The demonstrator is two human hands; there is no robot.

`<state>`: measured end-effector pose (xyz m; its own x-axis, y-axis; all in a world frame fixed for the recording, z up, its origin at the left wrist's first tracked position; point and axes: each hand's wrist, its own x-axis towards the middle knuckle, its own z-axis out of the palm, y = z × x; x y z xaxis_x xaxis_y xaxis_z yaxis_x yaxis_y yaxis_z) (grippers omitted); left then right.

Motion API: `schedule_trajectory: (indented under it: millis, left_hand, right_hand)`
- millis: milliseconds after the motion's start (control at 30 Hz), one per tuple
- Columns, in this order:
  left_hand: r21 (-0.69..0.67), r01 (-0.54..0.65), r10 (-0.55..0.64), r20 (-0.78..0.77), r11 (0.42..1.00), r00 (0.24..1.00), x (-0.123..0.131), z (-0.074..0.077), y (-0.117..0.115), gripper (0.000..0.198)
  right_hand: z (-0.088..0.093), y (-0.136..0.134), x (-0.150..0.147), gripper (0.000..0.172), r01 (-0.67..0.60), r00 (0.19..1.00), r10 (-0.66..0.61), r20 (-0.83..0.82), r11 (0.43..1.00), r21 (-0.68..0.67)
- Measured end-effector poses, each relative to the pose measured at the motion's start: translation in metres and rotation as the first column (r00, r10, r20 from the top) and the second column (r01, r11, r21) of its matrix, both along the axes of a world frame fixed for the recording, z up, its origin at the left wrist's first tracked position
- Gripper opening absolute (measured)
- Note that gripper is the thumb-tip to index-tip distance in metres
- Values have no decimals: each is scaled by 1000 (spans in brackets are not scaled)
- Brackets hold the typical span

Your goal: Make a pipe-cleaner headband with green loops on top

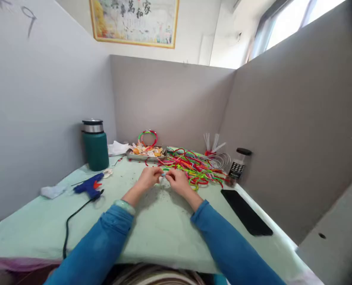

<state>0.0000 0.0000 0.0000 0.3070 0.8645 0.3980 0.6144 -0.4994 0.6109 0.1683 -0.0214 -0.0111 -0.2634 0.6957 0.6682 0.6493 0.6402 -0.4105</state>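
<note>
Grip of left hand (148, 179) and right hand (178, 182): a narrow pinch on one small bluish piece (163, 175).

Craft workshop, partitioned workstation, smooth grey upright panels (173, 99) on three sides, worktable (164, 241) covered in pale green sheeting, blue corded glue gun (89, 186), multicoloured pile of fuzzy stems (194, 163), shallow rectangular metal tray (142, 157).

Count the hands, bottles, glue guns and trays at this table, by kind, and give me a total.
Left hand, right hand: 2
Teal bottle, clear bottle: 2
Glue gun: 1
Tray: 1
Total: 6
</note>
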Motion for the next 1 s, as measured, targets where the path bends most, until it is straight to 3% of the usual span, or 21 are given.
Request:
schedule_trajectory:
  millis: [133,333,467,600,1000]
  left_hand:
    - [-42,-13,14,20,999,1000,1,2,-4,22]
    - [-254,-17,45,106,967,993,3,8,-10,20]
    - [-410,38,45,190,911,981,4,16,-16,25]
    - [-539,97,78,293,837,953,4,19,-19,44]
    - [-589,142,125,389,796,913,2,16,-18,47]
  right_hand:
    - [-1,-2,-1,12,-4,1000,4,-1,1000,-6]
    - [-2,-1,-1,12,23,999,-24,-43,999,-23]
    - [-1,-3,-1,13,30,998,-31,-55,999,-25]
    - [-2,-4,-2,13,31,999,-32,-39,999,-31]
    - [-4,-6,-5,12,6,1000,-6,7,1000,-26]
